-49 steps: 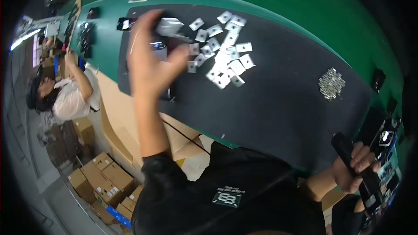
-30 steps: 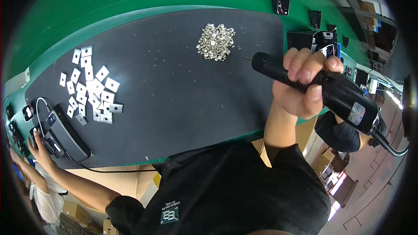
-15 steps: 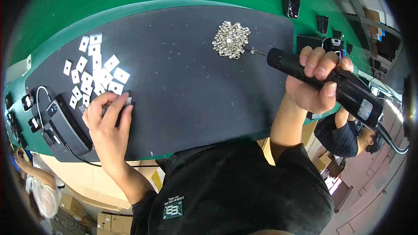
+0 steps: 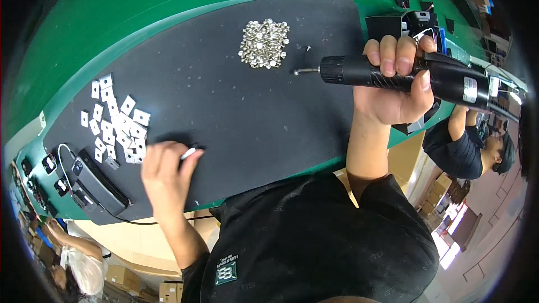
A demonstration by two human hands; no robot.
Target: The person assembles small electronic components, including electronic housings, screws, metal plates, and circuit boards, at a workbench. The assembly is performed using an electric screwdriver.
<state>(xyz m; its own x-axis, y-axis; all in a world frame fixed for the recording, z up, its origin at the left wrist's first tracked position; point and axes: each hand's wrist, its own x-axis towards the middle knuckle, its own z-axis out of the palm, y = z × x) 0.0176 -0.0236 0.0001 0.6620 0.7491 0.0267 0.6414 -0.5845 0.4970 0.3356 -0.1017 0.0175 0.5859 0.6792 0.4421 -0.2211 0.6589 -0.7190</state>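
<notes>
Right hand: the right hand (image 4: 393, 87) was clenched around a black electric screwdriver (image 4: 404, 76) at the upper right of the frame, its bit (image 4: 306, 70) pointing left toward the screws.
Left hand: the left hand (image 4: 165, 171) sat at the lower left, fingertips pinched on 1 small square metal plate (image 4: 188, 153), pressed against the black mat (image 4: 224, 112).
Plates: a loose scatter of about 20 square plates (image 4: 115, 120) lay at the left of the mat, just beside the left hand; the exact count could not be told.
Screws: 1 dense pile of silver screws (image 4: 264, 43) lay at the upper centre; far too many to count. 1 stray screw (image 4: 307, 49) lay just right of it.
Progress: judging by the layout, the work looked early. 1 plate had been pulled out from the scatter, no screw appeared on the bit, and no finished pieces were visible, so nearly all plates seemed left.
Surroundings: a black box with a cable (image 4: 95, 182) sat at the lower left edge. The mat lay on a green table (image 4: 168, 0). Another person (image 4: 477, 146) worked at the right.
</notes>
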